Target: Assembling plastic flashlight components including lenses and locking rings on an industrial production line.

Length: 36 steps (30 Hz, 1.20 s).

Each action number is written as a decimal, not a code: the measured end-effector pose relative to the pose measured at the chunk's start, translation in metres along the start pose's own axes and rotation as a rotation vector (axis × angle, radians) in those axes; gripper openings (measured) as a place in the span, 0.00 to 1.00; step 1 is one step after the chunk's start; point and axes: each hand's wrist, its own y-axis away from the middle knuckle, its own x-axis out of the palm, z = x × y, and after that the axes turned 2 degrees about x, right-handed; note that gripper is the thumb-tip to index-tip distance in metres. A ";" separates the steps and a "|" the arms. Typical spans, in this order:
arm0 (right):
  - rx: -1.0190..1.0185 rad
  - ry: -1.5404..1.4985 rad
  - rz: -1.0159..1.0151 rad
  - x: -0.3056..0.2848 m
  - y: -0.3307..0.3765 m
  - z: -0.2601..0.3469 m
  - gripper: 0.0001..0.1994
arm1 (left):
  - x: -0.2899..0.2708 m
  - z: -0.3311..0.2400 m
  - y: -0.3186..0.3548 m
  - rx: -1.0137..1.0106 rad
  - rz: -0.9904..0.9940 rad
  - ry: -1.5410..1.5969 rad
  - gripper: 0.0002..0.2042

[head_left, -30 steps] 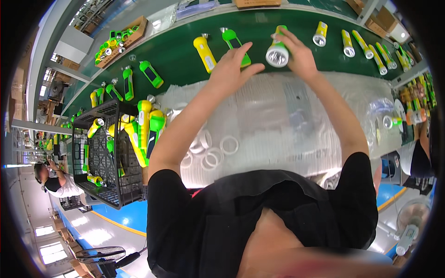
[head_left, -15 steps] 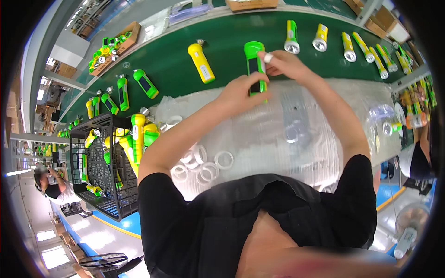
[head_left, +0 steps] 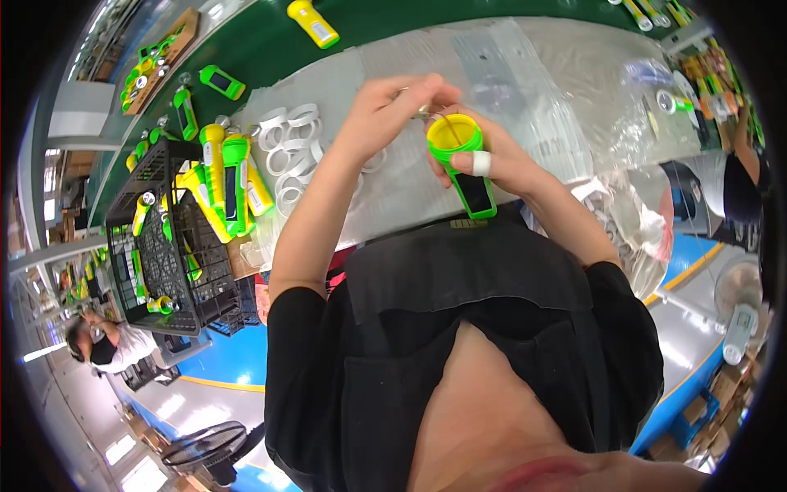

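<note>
Black crate (head_left: pixel 168 254) w/ green & yellow flashlights (head_left: pixel 232 184).

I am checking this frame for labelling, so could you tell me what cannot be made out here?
- Head view: what the left hand pinches over the green torch; fingers hide it.
- The torch's mid-body, covered by the right hand.
- Items in the black crate: too small.

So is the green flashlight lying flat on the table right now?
No, the green flashlight is lifted off the table, held in the right hand with the left hand at its yellow open end.
</note>
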 end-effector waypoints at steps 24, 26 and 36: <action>-0.172 -0.133 -0.551 -0.026 0.058 -0.013 0.25 | 0.067 0.093 -0.050 0.178 -0.141 -0.850 0.23; -0.166 -0.127 -0.512 -0.023 0.054 -0.011 0.24 | 0.056 0.089 -0.044 0.221 -0.207 -0.643 0.23; -0.056 -0.037 -0.208 0.009 0.018 -0.004 0.19 | 0.041 0.010 0.036 0.564 -0.166 -0.674 0.21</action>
